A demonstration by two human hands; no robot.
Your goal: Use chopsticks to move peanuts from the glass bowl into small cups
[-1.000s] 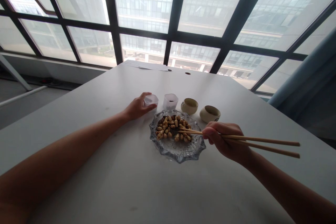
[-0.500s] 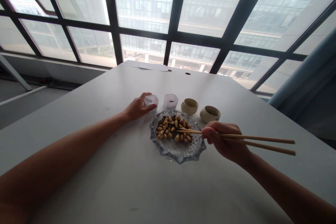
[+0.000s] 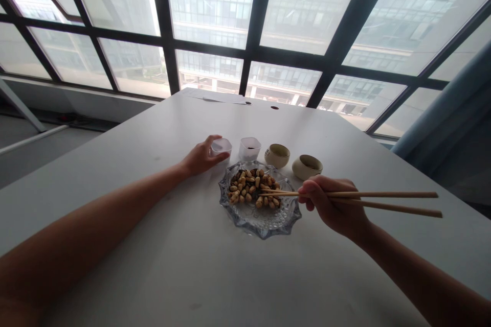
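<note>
My left hand [image 3: 201,157] grips a clear plastic cup [image 3: 221,147] at its left side, thumb in front and fingers behind. My right hand [image 3: 335,204] is closed around a pair of wooden chopsticks [image 3: 387,195]. Their tips reach into the peanuts [image 3: 249,184] heaped in a scalloped glass dish [image 3: 264,227]; whether they pinch anything is too small to tell. Dark bits lie among the nuts. Beside the held cup stands a second clear cup [image 3: 249,149] with something small and dark inside.
Two beige ceramic cups, one [image 3: 276,156] behind the dish and another [image 3: 307,166] near my right hand, stand on the white table [image 3: 153,245]. Papers [image 3: 218,97] lie at the far edge by the windows. A blue curtain [image 3: 452,122] hangs at right.
My right hand has moved slightly to the right, and the back ends of the chopsticks are a little higher. My left hand and the cups stay in place.
</note>
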